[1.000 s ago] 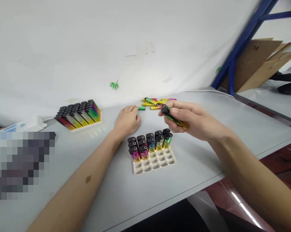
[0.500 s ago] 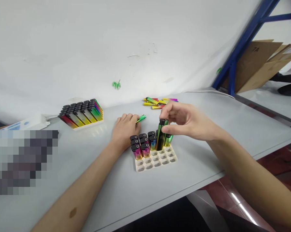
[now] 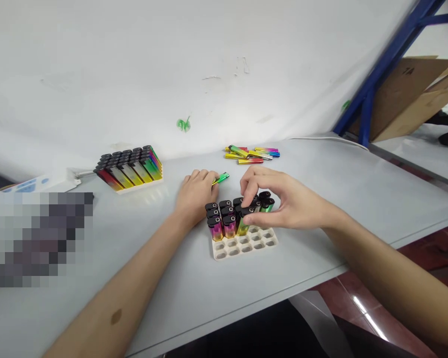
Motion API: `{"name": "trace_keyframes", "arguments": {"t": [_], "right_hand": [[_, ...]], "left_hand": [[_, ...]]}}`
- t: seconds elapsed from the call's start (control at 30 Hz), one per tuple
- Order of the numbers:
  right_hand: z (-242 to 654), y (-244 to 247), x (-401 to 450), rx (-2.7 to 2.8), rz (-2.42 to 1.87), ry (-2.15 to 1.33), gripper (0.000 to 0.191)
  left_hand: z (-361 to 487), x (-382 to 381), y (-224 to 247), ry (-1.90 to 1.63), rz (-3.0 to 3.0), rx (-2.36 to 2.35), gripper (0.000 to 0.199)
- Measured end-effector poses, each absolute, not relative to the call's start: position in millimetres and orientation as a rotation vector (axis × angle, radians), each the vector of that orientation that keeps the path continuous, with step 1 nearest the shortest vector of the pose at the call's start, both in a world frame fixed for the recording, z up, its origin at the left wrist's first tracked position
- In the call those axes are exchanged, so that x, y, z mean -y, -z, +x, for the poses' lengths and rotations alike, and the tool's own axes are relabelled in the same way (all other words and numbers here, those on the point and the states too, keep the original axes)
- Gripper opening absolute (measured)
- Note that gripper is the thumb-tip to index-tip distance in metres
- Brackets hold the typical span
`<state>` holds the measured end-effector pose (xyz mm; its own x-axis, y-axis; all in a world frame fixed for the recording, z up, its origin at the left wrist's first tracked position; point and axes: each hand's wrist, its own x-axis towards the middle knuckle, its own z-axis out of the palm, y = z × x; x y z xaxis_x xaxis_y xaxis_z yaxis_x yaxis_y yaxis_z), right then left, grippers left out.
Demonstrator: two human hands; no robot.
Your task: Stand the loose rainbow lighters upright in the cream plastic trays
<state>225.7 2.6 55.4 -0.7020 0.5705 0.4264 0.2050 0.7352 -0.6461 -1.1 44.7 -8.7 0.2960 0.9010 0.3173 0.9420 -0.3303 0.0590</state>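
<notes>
A white tray (image 3: 246, 247) with rows of oval slots lies before me, several lighters standing upright in its far and left slots. My right hand (image 3: 274, 196) pinches the black top of a yellow-green lighter (image 3: 242, 227) between thumb and fingertips. That lighter stands in the tray, right beside a purple lighter (image 3: 229, 227). Behind the tray, my left hand (image 3: 197, 195) rests on the table with its fingers curled round a green lighter (image 3: 222, 177), whose end sticks out to the right. The fingers' undersides are hidden.
Loose shiny lighters (image 3: 251, 155) lie in a pile near the wall. A second tray (image 3: 142, 184) packed with upright lighters (image 3: 129, 169) stands at the back left. Cardboard boxes (image 3: 406, 99) lean behind a blue metal frame (image 3: 366, 117) at the right.
My right hand has lowered the lighter into a slot near the purple ones and turned it so its yellow-green side shows. My left hand keeps its lighter. The view has shifted slightly.
</notes>
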Motion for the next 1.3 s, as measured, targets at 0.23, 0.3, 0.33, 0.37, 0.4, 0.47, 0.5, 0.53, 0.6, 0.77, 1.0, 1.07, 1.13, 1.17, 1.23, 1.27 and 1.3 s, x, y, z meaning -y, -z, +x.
{"name": "trace_keyframes", "arguments": {"t": [0.23, 0.3, 0.33, 0.37, 0.4, 0.47, 0.5, 0.53, 0.6, 0.77, 1.0, 1.07, 1.13, 1.17, 1.23, 1.27, 1.3], "right_hand": [[228, -56, -5, 2.344, -0.565, -0.689, 0.017], [228, -57, -6, 2.351, -0.568, -0.653, 0.017], [228, -57, -6, 2.353, -0.570, -0.643, 0.017], [228, -57, -6, 2.353, -0.571, -0.638, 0.017], [228, -57, -6, 2.349, -0.568, -0.637, 0.017], [228, -58, -7, 2.339, -0.556, -0.634, 0.017], [229, -58, -7, 2.335, -0.554, -0.632, 0.017], [229, -57, -7, 2.335, -0.554, -0.629, 0.017], [229, -57, -7, 2.347, -0.564, -0.636, 0.017], [227, -56, -4, 2.362, -0.571, -0.704, 0.020], [229, -50, -23, 1.922, -0.796, -0.827, 0.027], [230, -42, -35, 1.760, -0.966, -0.811, 0.032], [231, -33, -46, 1.713, -1.106, -0.803, 0.030], [231, -28, -51, 1.730, -1.157, -0.802, 0.029], [231, -18, -58, 1.784, -1.196, -0.812, 0.028], [230, -13, -60, 1.813, -1.191, -0.833, 0.030], [228, -9, -61, 1.835, -1.170, -0.865, 0.033]], "left_hand": [[1, -44, 8, 0.489, -2.430, 1.717, 0.030], [1, -44, 7, 0.496, -2.446, 1.722, 0.032], [1, -44, 7, 0.504, -2.454, 1.722, 0.033], [1, -44, 7, 0.513, -2.461, 1.721, 0.034], [0, -44, 8, 0.523, -2.468, 1.716, 0.035], [0, -45, 8, 0.538, -2.479, 1.706, 0.036], [-1, -45, 9, 0.541, -2.482, 1.702, 0.036], [-1, -45, 9, 0.541, -2.484, 1.699, 0.036], [-1, -46, 9, 0.539, -2.485, 1.697, 0.037], [0, -46, 9, 0.537, -2.480, 1.706, 0.037], [-3, -46, 8, 0.595, -2.556, 1.743, 0.041], [-5, -47, 7, 0.759, -2.577, 1.814, 0.040], [-6, -47, 7, 1.036, -2.554, 1.929, 0.037], [-6, -47, 6, 1.188, -2.536, 1.978, 0.036], [-5, -46, 5, 1.437, -2.521, 2.028, 0.031], [-4, -45, 4, 1.515, -2.538, 2.024, 0.029], [-3, -45, 4, 1.568, -2.568, 2.003, 0.028]]}}
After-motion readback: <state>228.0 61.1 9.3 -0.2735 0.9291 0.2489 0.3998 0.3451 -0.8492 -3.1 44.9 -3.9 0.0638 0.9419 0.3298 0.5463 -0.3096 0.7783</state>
